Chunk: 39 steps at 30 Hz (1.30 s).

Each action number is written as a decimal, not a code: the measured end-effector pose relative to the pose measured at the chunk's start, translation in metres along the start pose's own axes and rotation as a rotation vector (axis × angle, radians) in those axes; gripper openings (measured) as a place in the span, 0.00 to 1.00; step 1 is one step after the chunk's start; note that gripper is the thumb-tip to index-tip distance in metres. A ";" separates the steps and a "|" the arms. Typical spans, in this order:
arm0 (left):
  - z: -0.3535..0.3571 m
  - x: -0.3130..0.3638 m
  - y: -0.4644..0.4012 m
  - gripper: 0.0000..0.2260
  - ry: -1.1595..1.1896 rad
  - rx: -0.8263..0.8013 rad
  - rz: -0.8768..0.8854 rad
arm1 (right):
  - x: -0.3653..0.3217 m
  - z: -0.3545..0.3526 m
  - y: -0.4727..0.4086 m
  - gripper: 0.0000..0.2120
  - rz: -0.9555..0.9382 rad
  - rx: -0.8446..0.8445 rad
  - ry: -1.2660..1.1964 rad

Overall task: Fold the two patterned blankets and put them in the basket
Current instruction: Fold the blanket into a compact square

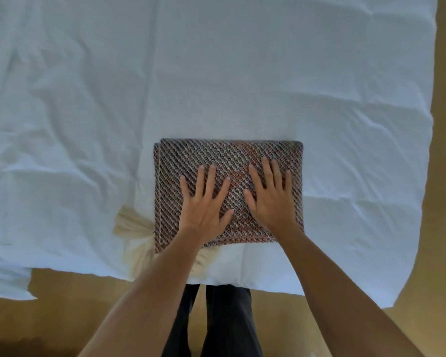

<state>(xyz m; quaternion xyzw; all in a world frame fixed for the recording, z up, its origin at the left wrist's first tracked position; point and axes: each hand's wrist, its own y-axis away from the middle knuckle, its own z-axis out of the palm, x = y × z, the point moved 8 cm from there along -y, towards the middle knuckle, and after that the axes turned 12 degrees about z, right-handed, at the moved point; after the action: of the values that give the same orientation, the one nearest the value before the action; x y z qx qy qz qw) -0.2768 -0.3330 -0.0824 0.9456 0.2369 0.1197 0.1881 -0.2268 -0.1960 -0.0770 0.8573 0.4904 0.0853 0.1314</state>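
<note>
One patterned blanket [216, 155], woven in brown, grey and reddish diagonal lines, lies folded into a neat rectangle near the front edge of the bed. My left hand [204, 202] presses flat on its left half with fingers spread. My right hand [271, 197] presses flat on its right half, fingers straight. Cream fringe [131, 225] sticks out from under the blanket's left and lower edge. A second blanket and a basket are not in view.
A white, wrinkled bed sheet [216, 73] covers the bed, whose front edge runs just below the blanket. Tan floor [443, 176] shows to the right and in front. My dark trouser legs [224, 320] stand against the bed's edge.
</note>
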 end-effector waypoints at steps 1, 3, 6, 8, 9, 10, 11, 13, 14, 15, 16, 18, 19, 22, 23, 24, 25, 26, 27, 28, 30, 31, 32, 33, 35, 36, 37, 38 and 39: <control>0.014 -0.002 -0.001 0.34 -0.004 -0.001 -0.020 | 0.002 0.015 -0.003 0.29 -0.006 -0.014 0.016; 0.044 -0.006 -0.001 0.35 -0.006 0.002 -0.034 | 0.007 0.041 -0.005 0.31 -0.037 -0.007 0.033; 0.075 -0.009 -0.009 0.36 0.008 0.026 -0.022 | 0.010 0.067 -0.011 0.31 -0.078 0.057 0.003; 0.090 -0.009 -0.018 0.37 0.039 0.068 -0.021 | 0.011 0.083 -0.017 0.31 -0.080 0.104 -0.021; 0.094 -0.009 -0.020 0.37 0.046 0.096 -0.018 | 0.011 0.087 -0.018 0.31 -0.081 0.127 -0.028; 0.095 -0.010 -0.021 0.37 0.042 0.109 -0.015 | 0.011 0.088 -0.021 0.31 -0.087 0.141 -0.034; 0.093 -0.011 -0.023 0.36 0.038 0.097 -0.014 | 0.012 0.088 -0.022 0.31 -0.089 0.142 -0.035; 0.083 -0.010 -0.021 0.36 0.033 0.053 -0.016 | 0.011 0.081 -0.019 0.31 -0.090 0.119 -0.025; 0.076 -0.009 -0.018 0.36 0.027 0.033 -0.021 | 0.010 0.074 -0.017 0.31 -0.080 0.100 -0.021; 0.068 -0.008 -0.016 0.36 0.015 0.021 -0.028 | 0.009 0.065 -0.015 0.31 -0.063 0.090 -0.019; 0.056 -0.008 -0.016 0.35 0.008 0.018 -0.037 | 0.006 0.054 -0.015 0.30 -0.039 0.093 -0.024; 0.026 -0.006 -0.026 0.30 0.007 0.055 -0.037 | -0.006 0.026 -0.022 0.27 0.012 0.138 -0.065; 0.009 -0.005 -0.035 0.28 0.003 0.095 -0.024 | -0.016 0.013 -0.028 0.26 0.007 0.163 -0.087; -0.020 -0.012 -0.069 0.29 -0.025 0.159 -0.008 | -0.044 -0.003 -0.060 0.28 -0.069 0.108 -0.058; -0.019 -0.024 -0.076 0.29 -0.037 0.143 -0.031 | -0.043 -0.001 -0.072 0.29 -0.068 0.060 -0.043; -0.014 -0.041 -0.078 0.29 -0.043 0.119 -0.063 | -0.033 0.004 -0.082 0.31 -0.054 0.013 -0.027; -0.006 -0.059 -0.074 0.30 -0.046 0.103 -0.097 | -0.018 0.011 -0.088 0.32 -0.031 -0.011 -0.013; 0.002 -0.079 -0.067 0.30 -0.044 0.101 -0.124 | 0.001 0.018 -0.092 0.33 -0.011 -0.010 -0.006; 0.010 -0.096 -0.056 0.32 -0.028 0.118 -0.144 | 0.019 0.024 -0.094 0.34 0.001 0.007 -0.009; 0.017 -0.110 -0.047 0.32 0.012 0.144 -0.157 | 0.034 0.029 -0.093 0.34 0.005 0.026 -0.022; 0.030 -0.121 -0.039 0.33 0.076 0.197 -0.149 | 0.050 0.037 -0.093 0.34 -0.002 0.086 -0.059; 0.035 -0.121 -0.041 0.33 0.081 0.214 -0.144 | 0.052 0.041 -0.094 0.33 -0.006 0.111 -0.078; 0.041 -0.120 -0.045 0.33 0.089 0.218 -0.148 | 0.052 0.047 -0.098 0.33 -0.007 0.121 -0.098; 0.046 -0.120 -0.048 0.33 0.099 0.216 -0.158 | 0.051 0.052 -0.100 0.33 -0.006 0.123 -0.116; 0.050 -0.122 -0.051 0.33 0.105 0.207 -0.169 | 0.050 0.053 -0.103 0.33 -0.011 0.121 -0.131; 0.048 -0.122 -0.050 0.33 0.103 0.204 -0.170 | 0.050 0.051 -0.102 0.33 -0.014 0.124 -0.128; 0.045 -0.122 -0.048 0.33 0.105 0.199 -0.170 | 0.050 0.047 -0.100 0.33 -0.013 0.120 -0.122; 0.041 -0.121 -0.044 0.33 0.114 0.196 -0.173 | 0.051 0.043 -0.097 0.33 -0.001 0.111 -0.120; 0.036 -0.120 -0.039 0.33 0.128 0.193 -0.190 | 0.054 0.039 -0.093 0.33 0.035 0.099 -0.130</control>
<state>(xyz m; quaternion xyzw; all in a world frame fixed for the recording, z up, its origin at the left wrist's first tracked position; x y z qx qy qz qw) -0.3846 -0.3712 -0.1476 0.9229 0.3475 0.1382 0.0912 -0.2651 -0.1102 -0.1422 0.8750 0.4692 0.0073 0.1189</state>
